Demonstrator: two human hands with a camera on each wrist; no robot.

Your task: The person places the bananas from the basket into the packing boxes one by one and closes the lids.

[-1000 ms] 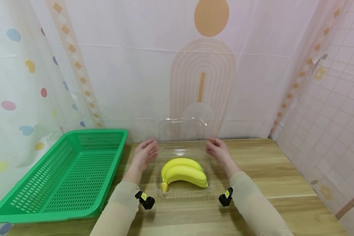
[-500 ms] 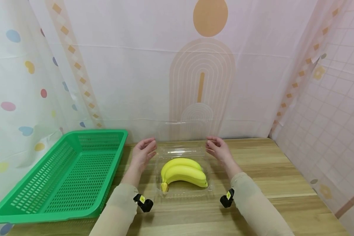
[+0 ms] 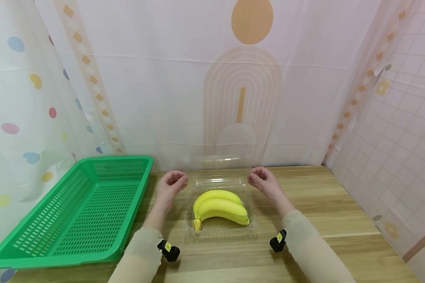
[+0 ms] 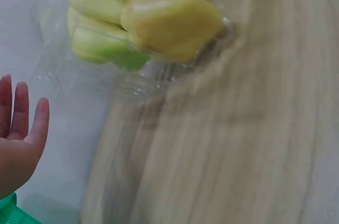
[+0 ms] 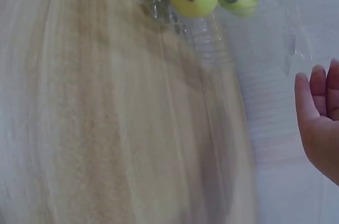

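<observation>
We can't make out much of the lid: see-thru, mostly glare lines, edges half lost vs. the curtain. L hand & R hand are at its two sides; in head view each one's thumb & fingers bend in close tog., but whether they pinch the plastic we can't tell. Wrist cams cut both hands off, w/ only a few fingers of each in frame, & the views there are blurry. Bananas lie in the clear box, btwn the hands & nearer us than the fingertips, apart from them. Green basket is on our L, just a corner showing in left wrist view.
</observation>
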